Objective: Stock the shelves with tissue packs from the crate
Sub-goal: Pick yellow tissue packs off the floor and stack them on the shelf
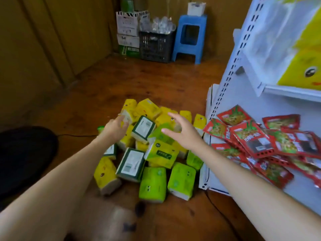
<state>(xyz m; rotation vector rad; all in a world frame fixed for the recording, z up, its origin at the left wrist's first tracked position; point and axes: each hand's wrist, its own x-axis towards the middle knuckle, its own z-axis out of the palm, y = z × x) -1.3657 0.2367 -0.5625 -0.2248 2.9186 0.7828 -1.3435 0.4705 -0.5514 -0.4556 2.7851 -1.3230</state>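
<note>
Both bare arms reach forward and down, forearms converging. The left hand (115,126) is blurred, its fingers bent downward; whether it grips anything is unclear. The right hand (182,133) hovers palm down, fingers spread and slightly curved, thumb out.

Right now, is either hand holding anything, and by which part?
Right hand: nothing, fingers spread over the tissue packs. Left hand reaches a yellow pack at its end; blur hides any grip.

Fingertips of the left hand (113,126) a blur — contact with yellow pack (129,110) unclear
</note>
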